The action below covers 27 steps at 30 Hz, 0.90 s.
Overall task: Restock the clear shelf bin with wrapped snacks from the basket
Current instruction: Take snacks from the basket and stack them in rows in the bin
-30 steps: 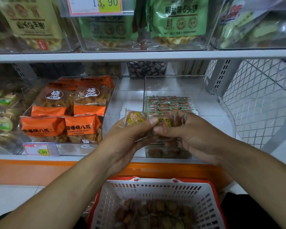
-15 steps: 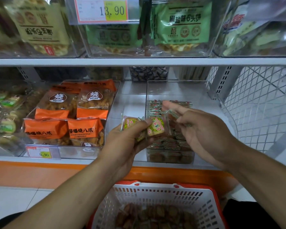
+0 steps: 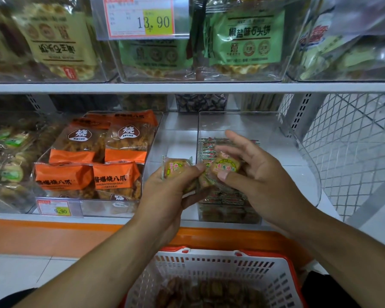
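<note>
head view: the left hand (image 3: pixel 165 192) holds a small bunch of snacks (image 3: pixel 176 168) in a closed grip, fingers curled round them, in front of the gap between two bins. just beside it, the right hand (image 3: pixel 251 174) pinches one snack (image 3: pixel 226 166) between thumb and fingers, the other fingers spread, over the front of the clear bin (image 3: pixel 307 174). the bin sits on the lower shelf (image 3: pixel 98 217) and holds a neat stack of the same snacks (image 3: pixel 225 201) in its front left part. below the hands, the white basket (image 3: pixel 209 267) with a red rim holds more wrapped snacks (image 3: pixel 209 292). left of the clear bin, another bin carries orange packs (image 3: pixel 91 161) with a 9.90 tag (image 3: pixel 55 207). the upper shelf bears green packs (image 3: pixel 245 38) behind a 13.90 tag (image 3: pixel 140 17).
</note>
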Available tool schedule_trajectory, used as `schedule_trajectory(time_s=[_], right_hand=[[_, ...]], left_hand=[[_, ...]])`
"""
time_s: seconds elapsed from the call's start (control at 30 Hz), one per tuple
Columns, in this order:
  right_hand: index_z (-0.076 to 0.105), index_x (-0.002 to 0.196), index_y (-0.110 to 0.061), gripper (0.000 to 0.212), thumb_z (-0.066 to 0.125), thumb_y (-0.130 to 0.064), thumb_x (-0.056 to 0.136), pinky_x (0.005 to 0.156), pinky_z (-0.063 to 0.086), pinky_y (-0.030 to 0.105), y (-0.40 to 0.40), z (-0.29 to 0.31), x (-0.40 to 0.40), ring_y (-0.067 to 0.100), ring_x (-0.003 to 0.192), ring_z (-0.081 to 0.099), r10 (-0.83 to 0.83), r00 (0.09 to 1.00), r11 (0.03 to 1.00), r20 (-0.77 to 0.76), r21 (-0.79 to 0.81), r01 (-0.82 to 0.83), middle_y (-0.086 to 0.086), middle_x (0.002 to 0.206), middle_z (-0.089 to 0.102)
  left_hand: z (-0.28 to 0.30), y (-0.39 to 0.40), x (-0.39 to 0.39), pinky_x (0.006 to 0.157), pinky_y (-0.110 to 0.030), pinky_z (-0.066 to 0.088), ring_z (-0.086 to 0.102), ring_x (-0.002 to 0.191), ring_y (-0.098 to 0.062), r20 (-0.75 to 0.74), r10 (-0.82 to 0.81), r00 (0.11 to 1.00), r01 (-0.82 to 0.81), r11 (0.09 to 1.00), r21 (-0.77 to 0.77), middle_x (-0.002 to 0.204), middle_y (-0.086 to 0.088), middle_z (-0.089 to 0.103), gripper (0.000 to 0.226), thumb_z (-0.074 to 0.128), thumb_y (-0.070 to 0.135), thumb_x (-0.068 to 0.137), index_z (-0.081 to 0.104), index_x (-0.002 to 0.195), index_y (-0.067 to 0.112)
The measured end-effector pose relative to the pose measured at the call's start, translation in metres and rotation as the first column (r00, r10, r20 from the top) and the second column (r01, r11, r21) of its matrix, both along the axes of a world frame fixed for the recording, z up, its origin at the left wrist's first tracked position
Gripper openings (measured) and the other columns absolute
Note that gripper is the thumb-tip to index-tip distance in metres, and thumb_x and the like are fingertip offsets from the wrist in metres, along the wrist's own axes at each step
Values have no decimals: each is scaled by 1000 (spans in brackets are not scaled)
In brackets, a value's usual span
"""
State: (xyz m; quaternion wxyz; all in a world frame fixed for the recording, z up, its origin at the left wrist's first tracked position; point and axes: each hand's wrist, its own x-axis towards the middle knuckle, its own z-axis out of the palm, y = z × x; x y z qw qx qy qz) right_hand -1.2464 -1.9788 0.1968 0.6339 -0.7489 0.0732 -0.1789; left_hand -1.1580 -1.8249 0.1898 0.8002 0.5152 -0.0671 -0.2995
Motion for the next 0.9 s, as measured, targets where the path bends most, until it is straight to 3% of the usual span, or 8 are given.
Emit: schedule_trajectory(time_s=[0.13, 0.27, 0.37, 0.47, 0.57, 0.7, 0.77, 0.9], right_hand=[[60, 133, -33, 65, 84, -23, 73, 90, 57, 29, -2, 0, 1, 9, 111, 68, -111, 992, 991, -53, 65, 115, -9, 121, 71], [71, 114, -27, 53, 82, -16, 64, 83, 60, 36, -2, 0, 3, 22, 104, 73, 47, 988, 906, -147, 423, 20, 6, 119, 72], [66, 123, -17, 57, 79, -5, 69, 80, 61, 39, -4, 1, 2, 30, 103, 73, 164, 966, 816, -198, 577, -21, 15, 120, 71], [62, 129, -8, 52, 74, -7, 78, 84, 61, 38, -6, 5, 2, 31, 113, 69, 231, 951, 738, -205, 674, -34, 18, 124, 70], [67, 126, -8, 45, 72, -16, 81, 94, 58, 36, -9, 5, 2, 30, 122, 63, 217, 949, 756, -228, 655, -16, 15, 127, 69], [70, 123, -13, 42, 73, -22, 82, 103, 52, 44, -11, 5, 0, 31, 122, 63, 244, 934, 801, -261, 597, -42, 13, 126, 70], [71, 121, -14, 41, 73, -24, 81, 101, 54, 42, -12, 5, 0, 24, 115, 68, 231, 929, 872, -288, 486, -66, 8, 118, 74], [65, 129, -17, 58, 77, -21, 73, 103, 51, 37, -19, 9, -2, 17, 113, 69, 198, 934, 956, -299, 267, -117, 3, 116, 75]], left_hand=[[0, -1, 0, 76, -36, 63, 76, 95, -29, 35, 22, 999, -21, 999, -28, 106, -21, 76, 57, 80, 17, 71, 60, 119, -5], [0, 0, 2, 76, -35, 62, 77, 94, -28, 67, 17, 998, -16, 1000, -16, 103, -18, 77, 45, 80, 20, 73, 64, 111, 2], [-1, 1, 2, 77, -34, 62, 76, 95, -25, 99, 13, 995, -14, 1000, 7, 103, -15, 77, 52, 81, 29, 75, 64, 116, 2], [-1, 1, 3, 81, -34, 61, 75, 102, -25, 123, -12, 992, 17, 999, -42, 108, -14, 77, 56, 78, 28, 79, 60, 122, -3], [-5, 0, 3, 85, -32, 60, 74, 105, -28, 132, -4, 991, 17, 995, -94, 110, -17, 76, 53, 82, 15, 72, 62, 118, -1], [-9, -1, 4, 82, -28, 60, 75, 100, -26, 91, 6, 996, 3, 995, -101, 109, -17, 76, 47, 80, 9, 72, 65, 116, 0], [-8, -1, 6, 80, -27, 61, 76, 97, -22, 74, 2, 997, 4, 997, -79, 107, -13, 77, 39, 80, 13, 73, 70, 110, 8], [-4, 0, 10, 76, -25, 60, 76, 97, -19, 99, -70, 993, 69, 998, 14, 109, -7, 78, 50, 81, 23, 72, 67, 118, 9]])
